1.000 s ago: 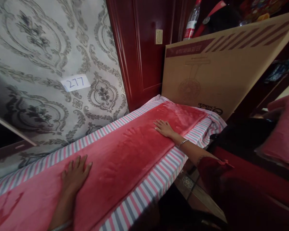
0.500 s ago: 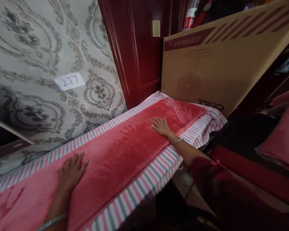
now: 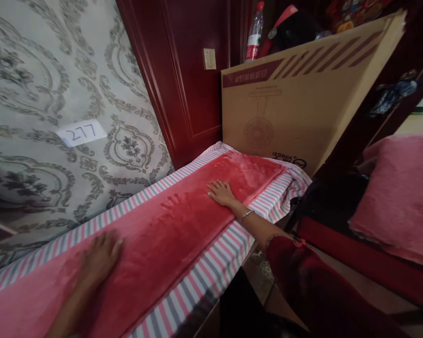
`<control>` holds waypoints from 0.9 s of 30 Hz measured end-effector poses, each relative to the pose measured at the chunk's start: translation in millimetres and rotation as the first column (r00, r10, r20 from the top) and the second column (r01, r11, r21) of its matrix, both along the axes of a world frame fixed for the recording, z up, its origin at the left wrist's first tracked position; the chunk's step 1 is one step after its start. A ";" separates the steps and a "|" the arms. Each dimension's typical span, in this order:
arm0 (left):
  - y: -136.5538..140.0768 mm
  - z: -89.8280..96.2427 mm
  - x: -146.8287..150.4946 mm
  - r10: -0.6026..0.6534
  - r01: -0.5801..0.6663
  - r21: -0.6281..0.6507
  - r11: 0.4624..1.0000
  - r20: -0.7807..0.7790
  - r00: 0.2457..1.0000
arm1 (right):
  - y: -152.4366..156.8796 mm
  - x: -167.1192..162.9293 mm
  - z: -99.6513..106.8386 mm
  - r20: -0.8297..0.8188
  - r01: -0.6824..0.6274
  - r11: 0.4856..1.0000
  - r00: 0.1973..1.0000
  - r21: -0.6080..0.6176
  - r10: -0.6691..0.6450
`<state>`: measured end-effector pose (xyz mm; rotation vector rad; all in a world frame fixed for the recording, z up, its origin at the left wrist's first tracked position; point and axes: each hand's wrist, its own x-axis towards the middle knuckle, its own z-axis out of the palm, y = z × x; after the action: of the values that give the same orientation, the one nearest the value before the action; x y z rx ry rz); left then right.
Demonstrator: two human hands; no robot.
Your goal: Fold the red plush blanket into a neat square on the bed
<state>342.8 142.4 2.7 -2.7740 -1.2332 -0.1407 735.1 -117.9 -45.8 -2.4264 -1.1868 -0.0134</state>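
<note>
A long strip of plush pink-red fabric (image 3: 183,234) lies flat, with handprints and smoothed streaks in its pile. Beneath it, a striped pink, grey and white cloth (image 3: 211,263) shows along both long sides and bunches at the far right end. My left hand (image 3: 100,258) rests on the fabric at the near left, fingers stretched out and slightly blurred. Further along, toward the far end, my right hand (image 3: 221,192) lies palm down on the same fabric with its fingers spread. Neither hand grips anything.
A large cardboard box (image 3: 285,108) stands behind the far end, with a plastic bottle (image 3: 254,35) behind its top edge. Patterned wallpaper bears a paper marked 277 (image 3: 82,133). Folded pink plush fabric (image 3: 402,197) lies at right. A dark red wooden panel (image 3: 186,70) rises behind.
The view has turned slightly right, bringing more of the folded pink fabric into sight. Both hands stay on the plush fabric; my left hand has shifted slightly and is now blurred.
</note>
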 end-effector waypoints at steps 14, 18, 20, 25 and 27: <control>-35.6 -32.8 29.9 -0.101 0.101 0.057 0.993 -0.001 0.995 | -120.3 108.6 -7.4 0.103 0.232 0.971 0.969 -0.064 -0.225; -21.8 -41.5 24.7 -0.126 0.124 0.031 0.992 0.069 0.990 | -128.2 128.7 -7.2 0.134 0.397 0.910 0.914 -0.115 -0.382; -14.7 -46.8 21.0 -0.151 0.151 0.009 0.989 0.103 0.983 | -124.7 142.6 -1.4 0.146 0.491 0.864 0.868 -0.111 -0.474; 0.2 -64.9 14.1 -0.150 0.154 -0.010 0.988 0.177 0.973 | -109.4 176.3 8.3 0.171 0.461 0.882 0.881 -0.097 -0.441; 5.2 -73.2 11.7 -0.133 0.139 -0.013 0.990 0.214 0.968 | -112.6 188.3 6.5 0.149 0.409 0.902 0.909 -0.137 -0.390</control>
<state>354.5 147.7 -70.5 -2.9295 -1.0916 -0.4456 923.4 -230.5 -39.3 -2.8125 -0.7352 -0.1929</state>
